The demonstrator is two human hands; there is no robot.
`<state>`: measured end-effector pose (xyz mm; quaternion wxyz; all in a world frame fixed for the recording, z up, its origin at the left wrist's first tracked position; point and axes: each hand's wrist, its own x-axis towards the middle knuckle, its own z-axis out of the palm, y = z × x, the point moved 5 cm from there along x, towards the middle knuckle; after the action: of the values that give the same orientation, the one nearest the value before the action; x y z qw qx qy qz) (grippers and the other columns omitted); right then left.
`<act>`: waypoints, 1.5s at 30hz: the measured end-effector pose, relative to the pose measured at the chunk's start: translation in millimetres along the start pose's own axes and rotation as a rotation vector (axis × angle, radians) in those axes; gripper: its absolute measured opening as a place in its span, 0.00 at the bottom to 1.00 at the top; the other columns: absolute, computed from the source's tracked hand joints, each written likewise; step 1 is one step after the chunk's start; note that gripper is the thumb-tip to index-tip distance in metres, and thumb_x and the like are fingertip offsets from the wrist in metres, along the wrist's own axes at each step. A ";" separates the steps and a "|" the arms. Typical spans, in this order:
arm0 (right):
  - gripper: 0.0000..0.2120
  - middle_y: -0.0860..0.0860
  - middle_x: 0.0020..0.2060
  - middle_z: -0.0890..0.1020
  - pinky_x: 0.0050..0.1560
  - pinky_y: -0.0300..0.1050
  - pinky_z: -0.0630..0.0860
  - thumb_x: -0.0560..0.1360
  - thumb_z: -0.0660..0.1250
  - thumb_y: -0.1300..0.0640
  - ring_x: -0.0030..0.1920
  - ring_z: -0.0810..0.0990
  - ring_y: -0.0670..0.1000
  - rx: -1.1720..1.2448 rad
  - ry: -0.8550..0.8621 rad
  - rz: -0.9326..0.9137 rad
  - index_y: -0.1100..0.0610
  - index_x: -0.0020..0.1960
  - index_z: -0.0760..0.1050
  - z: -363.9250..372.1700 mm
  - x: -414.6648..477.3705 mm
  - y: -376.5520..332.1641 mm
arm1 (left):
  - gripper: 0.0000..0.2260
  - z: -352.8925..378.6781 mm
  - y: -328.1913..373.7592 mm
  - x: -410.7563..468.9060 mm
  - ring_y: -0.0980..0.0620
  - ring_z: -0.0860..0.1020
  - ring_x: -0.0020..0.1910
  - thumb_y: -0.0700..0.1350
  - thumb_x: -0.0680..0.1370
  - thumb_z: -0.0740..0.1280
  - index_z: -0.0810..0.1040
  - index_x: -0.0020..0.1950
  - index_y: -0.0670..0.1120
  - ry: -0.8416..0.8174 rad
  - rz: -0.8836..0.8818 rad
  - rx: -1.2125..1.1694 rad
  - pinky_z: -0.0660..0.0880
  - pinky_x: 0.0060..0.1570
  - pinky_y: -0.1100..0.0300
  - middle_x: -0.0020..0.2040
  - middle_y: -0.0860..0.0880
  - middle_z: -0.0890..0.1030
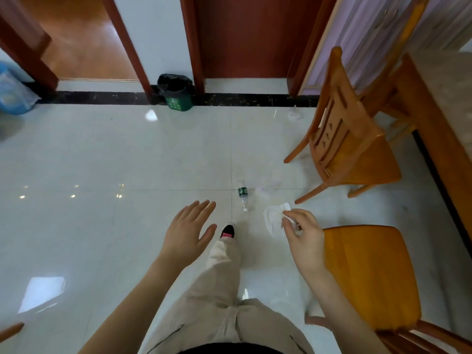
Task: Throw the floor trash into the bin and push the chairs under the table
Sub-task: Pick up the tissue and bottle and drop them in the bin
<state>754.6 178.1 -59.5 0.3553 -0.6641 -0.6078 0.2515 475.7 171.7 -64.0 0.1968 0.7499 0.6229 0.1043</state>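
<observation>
The right hand (304,241) pinched a crumpled white tissue (274,218), light and limp, just beside the small clear plastic bottle (243,196) on the floor; the left hand (189,233) spread empty.

Bare forearms; beige trousers (224,290); black shoe (228,229), pink laces; dark top hem.

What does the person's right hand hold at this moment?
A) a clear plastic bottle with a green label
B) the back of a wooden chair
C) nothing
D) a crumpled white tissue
D: the right hand pinches the crumpled white tissue in its fingertips, while the clear plastic bottle with a green label lies on the floor, apart from both hands.
</observation>
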 end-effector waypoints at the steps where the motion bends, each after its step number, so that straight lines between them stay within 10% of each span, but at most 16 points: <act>1: 0.08 0.53 0.53 0.81 0.51 0.33 0.76 0.76 0.69 0.64 0.53 0.80 0.51 -0.007 0.006 0.010 0.61 0.55 0.81 5.7 18.8 4.6 | 0.27 3.2 -5.5 23.7 0.48 0.63 0.74 0.59 0.80 0.49 0.64 0.75 0.50 -0.017 0.010 0.007 0.57 0.73 0.54 0.73 0.51 0.68; 14: 0.07 0.59 0.50 0.83 0.54 0.32 0.75 0.75 0.71 0.65 0.50 0.81 0.52 -0.117 0.124 -0.080 0.66 0.53 0.81 101.7 245.9 111.5 | 0.24 97.1 -56.5 299.0 0.45 0.66 0.72 0.53 0.80 0.60 0.65 0.75 0.48 -0.185 0.173 0.084 0.60 0.72 0.50 0.72 0.48 0.70; 18: 0.06 0.60 0.50 0.82 0.51 0.45 0.79 0.75 0.70 0.68 0.48 0.81 0.58 -0.118 0.083 -0.110 0.65 0.52 0.82 178.9 290.8 206.1 | 0.23 212.5 -95.0 357.6 0.47 0.65 0.72 0.53 0.80 0.60 0.65 0.75 0.49 -0.214 0.092 0.027 0.59 0.72 0.52 0.73 0.49 0.69; 33: 0.06 0.58 0.48 0.82 0.51 0.29 0.69 0.75 0.68 0.66 0.47 0.81 0.57 -0.204 -0.073 -0.136 0.63 0.50 0.82 461.6 278.6 605.6 | 0.37 697.2 -262.8 441.3 0.46 0.68 0.65 0.59 0.73 0.69 0.59 0.75 0.44 -0.054 -0.496 -0.266 0.67 0.60 0.55 0.68 0.44 0.68; 45: 0.05 0.58 0.47 0.82 0.51 0.27 0.70 0.75 0.68 0.65 0.46 0.81 0.55 -0.207 -0.069 -0.049 0.63 0.50 0.82 480.9 260.6 635.2 | 0.28 745.0 -275.4 438.8 0.47 0.71 0.54 0.52 0.70 0.73 0.66 0.62 0.40 -0.049 -0.626 -0.401 0.71 0.52 0.56 0.58 0.43 0.71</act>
<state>820.5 509.4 -826.6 0.2698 -0.6730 -0.6585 0.2016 617.7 516.9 -891.1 0.3772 0.4718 0.7843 0.1410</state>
